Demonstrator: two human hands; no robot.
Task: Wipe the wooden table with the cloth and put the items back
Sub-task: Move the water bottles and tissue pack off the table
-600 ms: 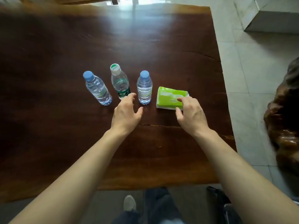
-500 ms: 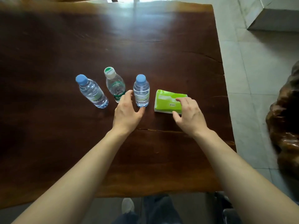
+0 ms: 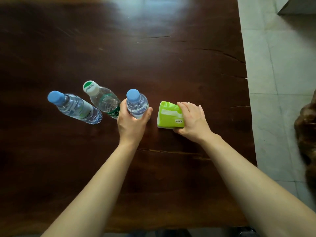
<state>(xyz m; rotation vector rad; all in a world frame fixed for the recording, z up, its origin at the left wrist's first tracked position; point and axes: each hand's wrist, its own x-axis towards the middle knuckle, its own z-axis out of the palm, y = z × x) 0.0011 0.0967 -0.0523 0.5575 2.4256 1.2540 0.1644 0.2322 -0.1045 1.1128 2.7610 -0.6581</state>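
Observation:
Three clear water bottles stand in a row on the dark wooden table [image 3: 153,48]. My left hand [image 3: 131,124] wraps around the right blue-capped bottle [image 3: 136,103]. Left of it stand a white-and-green-capped bottle [image 3: 104,100] and another blue-capped bottle [image 3: 75,106]. To the right lies a green tissue pack [image 3: 168,115]; my right hand [image 3: 193,120] grips its right end, fingers over the top and thumb at the near edge. No cloth is in view.
The table's right edge [image 3: 248,93] runs beside a pale tiled floor [image 3: 282,65]. A brown carved wooden object [image 3: 307,127] stands at the far right. Long cracks cross the tabletop near my forearms.
My left hand moved forward and closed around the right blue-capped bottle. My right hand slid further onto the tissue pack and gripped it. The camera came closer to the table.

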